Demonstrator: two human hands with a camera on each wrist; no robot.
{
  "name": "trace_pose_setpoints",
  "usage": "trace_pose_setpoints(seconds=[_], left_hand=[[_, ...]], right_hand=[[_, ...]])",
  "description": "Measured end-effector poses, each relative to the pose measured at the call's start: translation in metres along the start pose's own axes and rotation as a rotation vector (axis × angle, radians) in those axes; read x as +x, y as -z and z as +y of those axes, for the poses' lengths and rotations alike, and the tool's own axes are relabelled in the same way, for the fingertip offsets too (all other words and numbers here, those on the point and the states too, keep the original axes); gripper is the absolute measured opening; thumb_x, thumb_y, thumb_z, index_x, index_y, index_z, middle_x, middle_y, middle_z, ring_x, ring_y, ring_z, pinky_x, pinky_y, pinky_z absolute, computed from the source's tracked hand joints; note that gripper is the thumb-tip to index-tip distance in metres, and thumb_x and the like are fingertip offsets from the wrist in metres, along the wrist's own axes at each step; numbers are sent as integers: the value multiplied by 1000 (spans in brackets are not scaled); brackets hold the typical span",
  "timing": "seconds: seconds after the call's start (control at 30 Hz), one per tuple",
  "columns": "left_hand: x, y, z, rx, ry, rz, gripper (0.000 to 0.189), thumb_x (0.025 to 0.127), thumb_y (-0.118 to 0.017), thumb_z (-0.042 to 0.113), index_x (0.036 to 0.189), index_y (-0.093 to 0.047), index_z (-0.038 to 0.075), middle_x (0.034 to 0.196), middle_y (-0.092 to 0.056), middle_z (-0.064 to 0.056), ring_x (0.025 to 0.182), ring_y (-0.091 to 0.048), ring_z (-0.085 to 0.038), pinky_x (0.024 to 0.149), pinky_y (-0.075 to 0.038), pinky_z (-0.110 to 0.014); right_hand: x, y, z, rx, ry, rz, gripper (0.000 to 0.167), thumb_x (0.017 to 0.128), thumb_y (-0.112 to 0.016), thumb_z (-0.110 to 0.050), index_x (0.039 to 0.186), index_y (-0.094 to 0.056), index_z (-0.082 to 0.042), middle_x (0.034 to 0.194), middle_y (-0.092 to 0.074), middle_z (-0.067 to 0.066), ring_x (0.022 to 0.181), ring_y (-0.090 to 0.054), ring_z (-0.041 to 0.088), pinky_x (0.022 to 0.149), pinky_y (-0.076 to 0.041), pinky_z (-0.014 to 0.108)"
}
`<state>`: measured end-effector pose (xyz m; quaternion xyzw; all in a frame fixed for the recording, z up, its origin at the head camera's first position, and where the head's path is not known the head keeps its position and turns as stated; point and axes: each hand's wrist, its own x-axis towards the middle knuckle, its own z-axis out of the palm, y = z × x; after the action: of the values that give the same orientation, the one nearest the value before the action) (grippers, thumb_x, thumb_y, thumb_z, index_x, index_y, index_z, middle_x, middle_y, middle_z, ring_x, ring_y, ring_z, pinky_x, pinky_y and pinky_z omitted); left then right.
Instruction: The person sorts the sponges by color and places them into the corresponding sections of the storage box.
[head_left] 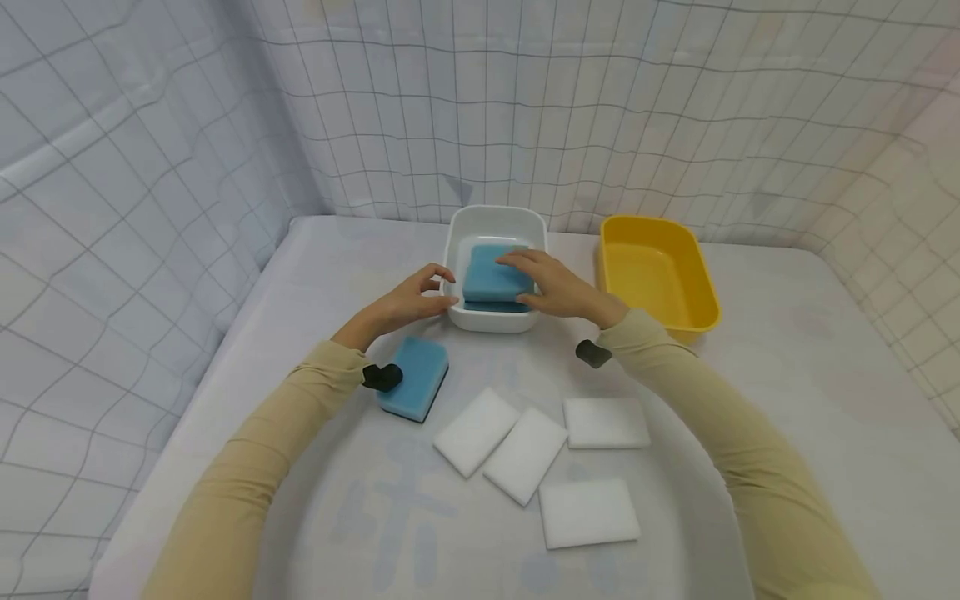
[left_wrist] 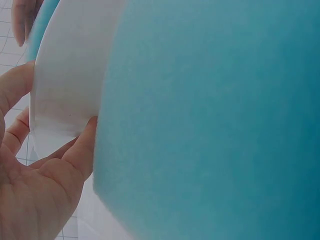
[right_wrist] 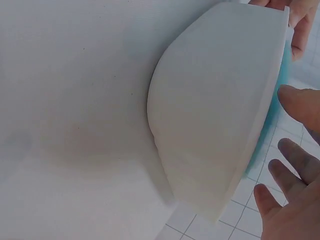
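Observation:
A white plastic tub (head_left: 495, 322) stands toward the back of the table. Inside it lie blue sponges, the top one (head_left: 491, 279) partly over a darker one (head_left: 495, 307). My left hand (head_left: 408, 302) grips the tub's left side; in the left wrist view its thumb (left_wrist: 85, 142) is against the outer wall and a fingertip is at the rim. Over the tub's right side, my right hand (head_left: 558, 285) has loosely spread fingers above the top sponge. In the right wrist view those fingers (right_wrist: 287, 182) hold nothing. Another blue sponge (head_left: 416, 375) with a dark underside lies below my left wrist.
A yellow tub (head_left: 652, 275) stands at the back right, partly behind my right forearm. Several white rectangular pads (head_left: 525, 454) lie flat on the table in front of the white tub. Grid-patterned white cloth (head_left: 525, 108) hangs behind and at both sides.

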<state>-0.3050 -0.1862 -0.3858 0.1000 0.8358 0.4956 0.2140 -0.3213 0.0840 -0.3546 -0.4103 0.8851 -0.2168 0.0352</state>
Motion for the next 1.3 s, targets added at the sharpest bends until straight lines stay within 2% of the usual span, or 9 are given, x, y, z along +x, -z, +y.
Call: trace_pose_setpoints(seconds=[0.3, 0.57, 0.87, 1.03, 1.3], left_hand=[[1, -1, 4, 16, 0, 3, 46, 93, -57, 29, 130, -33, 15, 147, -26, -20, 127, -36, -35, 107, -33, -51], [3, -1, 5, -6, 11, 0, 50, 93, -58, 29, 133, -32, 16, 151, -21, -20, 130, -33, -36, 110, -30, -52], [2, -3, 3, 6, 17, 11, 46, 93, -57, 29, 130, -32, 17, 151, -20, -19, 131, -34, -36, 111, -30, -51], [2, -4, 3, 4, 21, 19, 44, 94, -56, 28, 129, -32, 17, 151, -20, -20, 131, -34, -36, 111, -31, -51], [1, -4, -1, -16, 19, 18, 45, 94, -55, 29, 130, -31, 17, 146, -27, -21, 126, -38, -33, 110, -32, -49]], right_hand=[[-3, -1, -1, 38, -17, -3, 58, 90, -61, -11, 142, -36, -3, 147, -37, 18, 137, -31, 34, 115, -25, 48], [-6, -3, 3, 42, -47, 63, 57, 91, -59, -15, 142, -36, -4, 148, -35, 17, 137, -31, 32, 115, -25, 46], [-17, -12, 11, 99, -108, 189, 53, 93, -57, -18, 140, -38, -2, 147, -36, 19, 137, -32, 33, 115, -25, 48], [-25, -14, 15, 101, -157, 210, 54, 93, -57, -20, 140, -38, -2, 146, -35, 20, 136, -32, 34, 115, -25, 49], [-34, -18, 21, 133, -282, 188, 56, 94, -55, -26, 143, -34, -7, 150, -30, 17, 139, -29, 31, 115, -25, 48]])
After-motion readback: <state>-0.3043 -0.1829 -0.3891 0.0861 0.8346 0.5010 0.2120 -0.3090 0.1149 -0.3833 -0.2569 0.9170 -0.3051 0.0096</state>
